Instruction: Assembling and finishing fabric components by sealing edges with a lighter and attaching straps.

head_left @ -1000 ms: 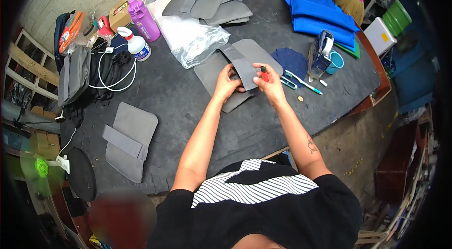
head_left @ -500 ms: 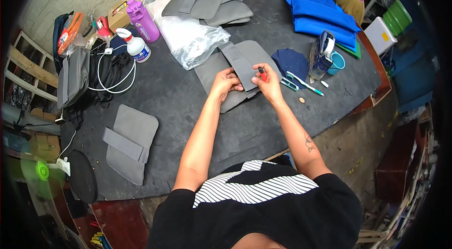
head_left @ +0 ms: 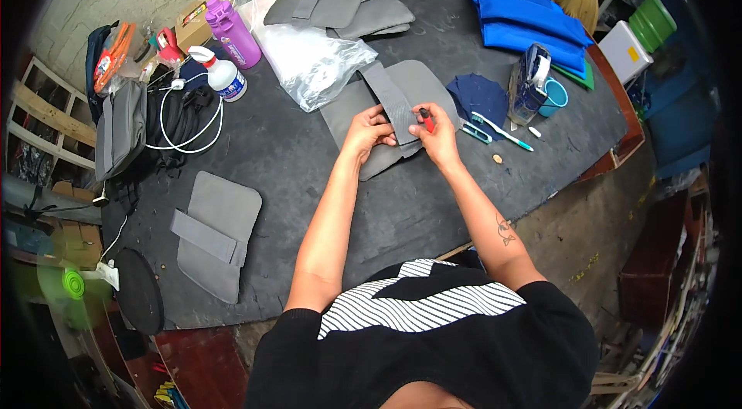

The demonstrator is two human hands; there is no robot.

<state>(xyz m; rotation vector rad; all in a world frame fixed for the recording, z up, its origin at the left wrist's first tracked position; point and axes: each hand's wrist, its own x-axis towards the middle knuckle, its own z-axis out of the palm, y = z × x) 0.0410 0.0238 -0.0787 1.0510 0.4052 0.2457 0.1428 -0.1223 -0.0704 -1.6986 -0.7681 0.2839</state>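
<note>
Left hand: your left hand (head_left: 369, 131) lies curled on the grey panel (head_left: 402, 111), fingertips pinching the near end of the strap (head_left: 393, 100) against the felt.
Right hand: your right hand (head_left: 437, 134) is closed around a small red tool (head_left: 424, 120), thumb and forefinger pinching it; its tip sits at the strap's right edge.
Panel: it lies flat on the dark table (head_left: 309, 169), straight ahead of you, near the middle of the top, partly overlapping a second grey piece beneath it.
Strap: a grey band running from the far edge of the panel down toward your hands, lying along the panel's middle.
Done, as it looks: the strap is laid in place on this panel. One grey piece with a strap (head_left: 212, 231) already lies apart to your left, and more grey pieces are stacked (head_left: 348, 7) at the far side.
Left, as it looks: you are working at the strap's near end; whether it is fixed anywhere along its length, the view cannot tell.
Just right of your hands: a navy cloth piece (head_left: 479, 96), a teal snip (head_left: 495, 131), a teal cup (head_left: 553, 97).
Further right: blue bags (head_left: 525, 15) piled at the far corner.
Left of the panel: a clear plastic bag (head_left: 309, 61), a spray bottle (head_left: 220, 76), a purple bottle (head_left: 232, 34), a white cable (head_left: 185, 119).
</note>
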